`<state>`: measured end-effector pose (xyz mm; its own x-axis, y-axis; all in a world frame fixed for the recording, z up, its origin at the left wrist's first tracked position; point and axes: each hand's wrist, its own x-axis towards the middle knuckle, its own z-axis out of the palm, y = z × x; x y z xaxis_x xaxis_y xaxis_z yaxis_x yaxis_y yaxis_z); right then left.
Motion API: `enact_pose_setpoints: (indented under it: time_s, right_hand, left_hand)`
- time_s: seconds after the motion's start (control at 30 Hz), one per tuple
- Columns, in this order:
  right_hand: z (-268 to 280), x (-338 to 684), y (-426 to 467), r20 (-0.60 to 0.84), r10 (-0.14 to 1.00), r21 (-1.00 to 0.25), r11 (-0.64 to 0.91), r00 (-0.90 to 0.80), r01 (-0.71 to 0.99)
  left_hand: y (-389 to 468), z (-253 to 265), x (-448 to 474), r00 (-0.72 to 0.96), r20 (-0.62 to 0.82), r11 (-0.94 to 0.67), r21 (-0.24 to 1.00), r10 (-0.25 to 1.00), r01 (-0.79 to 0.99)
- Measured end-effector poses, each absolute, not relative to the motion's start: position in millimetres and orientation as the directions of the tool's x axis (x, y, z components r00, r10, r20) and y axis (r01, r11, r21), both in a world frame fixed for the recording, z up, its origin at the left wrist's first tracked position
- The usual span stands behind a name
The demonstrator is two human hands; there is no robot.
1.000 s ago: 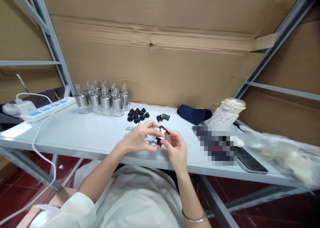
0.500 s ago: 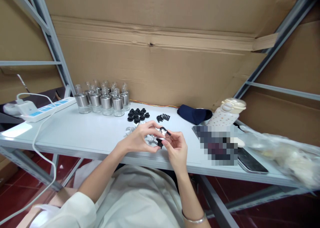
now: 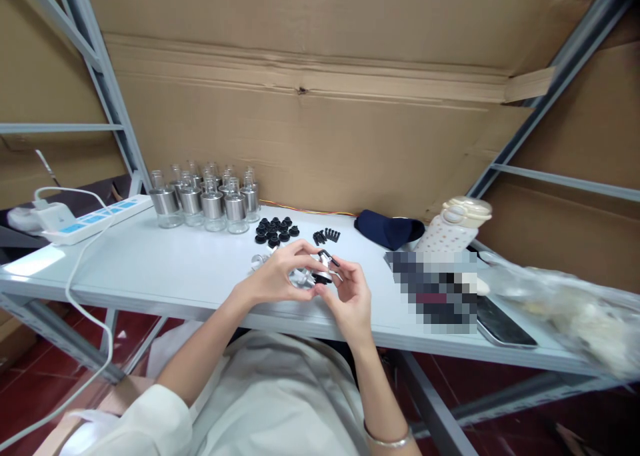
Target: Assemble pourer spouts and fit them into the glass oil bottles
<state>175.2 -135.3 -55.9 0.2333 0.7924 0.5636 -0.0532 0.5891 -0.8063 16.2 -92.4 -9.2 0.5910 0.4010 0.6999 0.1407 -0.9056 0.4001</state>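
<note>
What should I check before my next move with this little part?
1. Small silver-and-black part held between left hand and right hand: ok.
2. Its pieces fully seated: cannot tell, fingers cover some of it.
3. Pale, shiny small pieces all visible: not ok, left hand partly hides them.
4. Round black caps grouped beyond the hands: ok.
5. Clear glass bottles with silver bands upright: ok.

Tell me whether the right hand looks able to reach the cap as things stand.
Probably yes: I see nothing standing between the right hand and the cap. The fingers hold the small part, though, and would likely have to let go first.
</note>
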Motion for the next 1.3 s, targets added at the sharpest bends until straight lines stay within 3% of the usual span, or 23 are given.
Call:
enact_pose_setpoints:
  time_s: [0.23,0.5,0.83,0.9,0.97,1.03,1.1,1.17,1.3]
  right_hand:
    - [-54.7,176.5,-136.1,0.537,0.815,-0.831,0.555,0.217,-0.026]
    - [-55.5,174.6,-136.1,0.517,0.812,-0.820,0.561,0.271,-0.115]
    - [-56.5,173.3,-136.1,0.550,0.806,-0.826,0.564,0.220,-0.004]
    - [-57.7,174.3,-135.6,0.563,0.801,-0.822,0.569,0.204,0.033]
    - [-58.3,174.9,-135.8,0.578,0.793,-0.813,0.579,0.190,0.057]
    - [-58.3,175.2,-136.6,0.607,0.776,-0.794,0.601,0.175,0.089]
    - [-58.0,175.5,-137.8,0.634,0.759,-0.773,0.625,0.147,0.106]
    - [-57.6,175.9,-139.3,0.653,0.750,-0.758,0.645,0.109,0.100]
    - [-57.9,176.3,-141.2,0.680,0.731,-0.733,0.675,0.052,0.085]
  left_hand:
    - [-91.5,-12.3,15.8,0.589,0.691,-0.901,0.400,0.418,0.170]
    - [-93.5,-9.3,17.2,0.598,0.683,-0.900,0.402,0.418,0.170]
    - [-95.9,3.5,8.1,0.631,0.590,-0.860,0.403,0.505,0.312]
    - [-90.6,10.6,-6.4,0.543,0.631,-0.832,0.420,0.554,0.362]
    - [-76.5,19.2,-26.2,0.340,0.697,-0.755,0.452,0.631,0.475]
    - [-53.8,29.2,-47.3,0.093,0.722,-0.616,0.508,0.686,0.602]
    - [-26.7,39.1,-64.8,-0.051,0.698,-0.476,0.537,0.715,0.696]
    - [-1.1,46.7,-75.9,-0.101,0.666,-0.356,0.514,0.739,0.781]
    - [31.4,50.7,-82.1,-0.045,0.587,-0.252,0.414,0.808,0.875]
